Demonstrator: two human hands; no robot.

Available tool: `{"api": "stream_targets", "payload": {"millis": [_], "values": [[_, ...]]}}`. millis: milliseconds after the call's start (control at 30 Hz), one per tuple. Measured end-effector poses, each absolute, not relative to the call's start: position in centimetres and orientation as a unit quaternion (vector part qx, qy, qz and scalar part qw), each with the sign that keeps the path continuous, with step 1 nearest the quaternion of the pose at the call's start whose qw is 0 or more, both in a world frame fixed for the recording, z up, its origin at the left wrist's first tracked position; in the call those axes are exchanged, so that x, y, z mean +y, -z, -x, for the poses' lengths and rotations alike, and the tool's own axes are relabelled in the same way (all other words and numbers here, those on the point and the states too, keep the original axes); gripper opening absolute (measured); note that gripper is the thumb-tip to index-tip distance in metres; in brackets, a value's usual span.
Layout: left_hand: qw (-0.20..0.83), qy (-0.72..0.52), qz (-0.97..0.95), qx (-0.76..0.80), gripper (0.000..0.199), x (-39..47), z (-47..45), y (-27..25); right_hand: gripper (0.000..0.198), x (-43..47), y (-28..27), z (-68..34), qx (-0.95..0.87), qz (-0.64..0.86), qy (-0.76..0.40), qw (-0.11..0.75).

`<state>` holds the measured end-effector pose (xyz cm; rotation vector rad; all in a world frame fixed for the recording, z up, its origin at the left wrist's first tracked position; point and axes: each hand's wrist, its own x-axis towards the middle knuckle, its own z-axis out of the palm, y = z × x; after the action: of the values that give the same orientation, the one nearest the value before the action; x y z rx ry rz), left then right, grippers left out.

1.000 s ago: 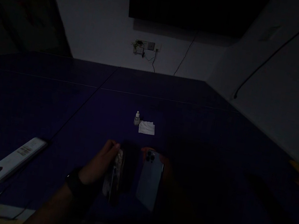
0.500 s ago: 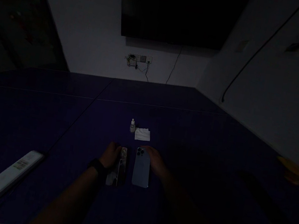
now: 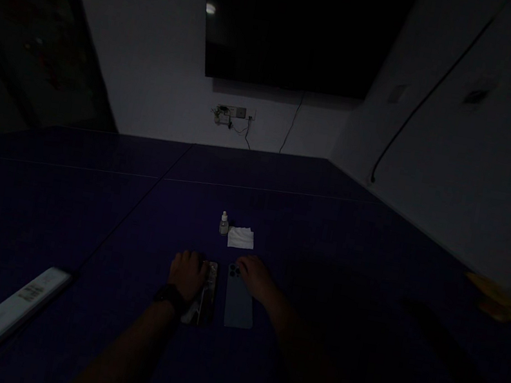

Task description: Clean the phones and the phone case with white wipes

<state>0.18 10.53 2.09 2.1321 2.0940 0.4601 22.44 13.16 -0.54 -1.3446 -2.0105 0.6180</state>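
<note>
Side by side on the dark blue tabletop lie a patterned phone case (image 3: 207, 298) and a pale blue smartphone (image 3: 239, 306), its back and camera lenses facing up. Too dark to tell is whether the case has a phone inside. My left hand (image 3: 187, 273), with a dark band at the wrist, is closed at the case's upper left edge and hides part of it. My right hand (image 3: 257, 277) has its fingers bent together at the smartphone's upper right corner, covering that corner. Beyond them stand a small white-capped dropper bottle (image 3: 224, 224) and a folded white cloth (image 3: 241, 238).
A long white device (image 3: 12, 311) with a lit round display and a cable lies at the left. Something dark and flat (image 3: 445, 344) is on the right, near a yellow item (image 3: 495, 298). A large screen (image 3: 302, 29) hangs above wall sockets (image 3: 236, 113).
My right hand has shifted from the smartphone's right side over its upper corner. My left hand has turned more palm-down over the case's edge. The whole view has tilted up slightly.
</note>
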Motion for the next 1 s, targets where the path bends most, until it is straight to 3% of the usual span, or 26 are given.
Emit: {"api": "stream_targets", "payload": {"millis": [467,700,1000], "values": [[0.023,-0.144,-0.708,0.691,0.03,10.8,0.1,-1.2,0.019,13.1,1.1,-22.2,-0.801,0.53,-0.075,0.267],[0.01,-0.163,-0.71,0.685,0.037,11.7,3.1,-1.1,0.028,12.5,0.1,-24.3,-0.753,0.6,-0.005,0.272],[0.001,-0.123,-0.706,0.697,0.053,11.3,9.6,0.4,0.045,10.9,1.0,-29.0,-0.723,0.665,0.009,0.186]]}}
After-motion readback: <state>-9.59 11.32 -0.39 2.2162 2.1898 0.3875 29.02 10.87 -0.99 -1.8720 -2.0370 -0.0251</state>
